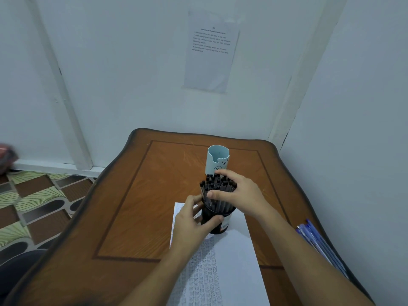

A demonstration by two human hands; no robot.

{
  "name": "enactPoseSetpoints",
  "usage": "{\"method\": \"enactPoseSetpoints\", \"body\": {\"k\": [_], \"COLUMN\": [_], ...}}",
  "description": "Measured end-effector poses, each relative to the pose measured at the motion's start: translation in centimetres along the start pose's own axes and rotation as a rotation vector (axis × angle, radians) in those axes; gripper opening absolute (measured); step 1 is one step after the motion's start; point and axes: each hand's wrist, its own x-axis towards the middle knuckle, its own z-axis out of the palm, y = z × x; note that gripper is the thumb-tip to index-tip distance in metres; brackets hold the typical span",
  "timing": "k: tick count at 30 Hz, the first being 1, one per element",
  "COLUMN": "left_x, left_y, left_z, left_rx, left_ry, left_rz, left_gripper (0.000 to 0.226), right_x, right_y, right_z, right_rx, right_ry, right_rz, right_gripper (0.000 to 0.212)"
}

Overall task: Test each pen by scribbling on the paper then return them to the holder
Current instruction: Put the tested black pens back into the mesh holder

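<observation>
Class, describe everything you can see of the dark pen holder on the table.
The dark pen holder is a black, plastic-looking cylinder with a pale label low on its side. It stands upright on the far end of the paper, crammed with black pens. The left hand grips its side; the right hand curls around the pens.

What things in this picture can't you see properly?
All in the head view:
Wall notice: the print is too small to read.
Dark pen holder: the left hand gripping it hides its side and most of its label.
Black pens: the right hand curled round them covers some, so no count.
Blue pens: partly behind the right forearm.
Red thing: blurred and cut off by the left edge.
</observation>
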Motion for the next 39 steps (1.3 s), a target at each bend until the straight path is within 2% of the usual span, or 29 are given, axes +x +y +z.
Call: {"method": "enactPoseSetpoints", "body": {"k": [5, 10, 13, 16, 21, 25, 29, 33, 36, 39], "left_x": [-0.3, 0.0, 0.2, 0.3, 0.4, 0.6, 0.8, 1.0, 1.1, 1.2], "left_y": [0.7, 0.7, 0.7, 0.6, 0.6, 0.5, 0.7, 0.6, 0.6, 0.6], "left_z": [1.3, 0.7, 0.6, 0.6, 0.3, 0.1, 0.0, 0.1, 0.2, 0.2], "left_rx": [-0.109, -0.157, -0.174, -0.197, -0.223, -0.251, -0.266, -0.242, -0.243, -0.260], "left_ry": [0.110, 0.075, 0.064, 0.068, 0.039, 0.017, -0.010, -0.028, -0.033, -0.035], "left_rz": [-0.041, -0.042, -0.049, -0.049, -0.086, -0.113, -0.138, -0.140, -0.131, -0.144], "left_gripper": [0.049, 0.049, 0.050, 0.051, 0.055, 0.060, 0.061, 0.060, 0.057, 0.058], "right_x": [0.1, 0.2, 0.7, 1.2, 0.8, 1.3, 2.3, 3.0, 2.9, 2.5], "right_y": [0.3, 1.3, 1.3, 1.1, 0.4, 0.0, 0.0, -0.2, -1.2, -2.7], "right_z": [-0.2, -1.8, -2.8, -3.0, -2.4, -1.4, -2.3, -4.1, -5.1, -4.5], "right_rx": [0.058, 0.343, 0.386, 0.409, 0.197, 0.123, 0.116, 0.104, 0.057, -0.140], "right_ry": [-0.041, -0.249, -0.369, -0.410, -0.300, -0.223, -0.363, -0.549, -0.527, -0.469], "right_rz": [0.005, 0.003, 0.017, 0.026, 0.037, 0.010, 0.006, -0.001, 0.090, 0.137], "right_gripper": [0.065, 0.067, 0.073, 0.076, 0.092, 0.071, 0.068, 0.076, 0.082, 0.080]}}
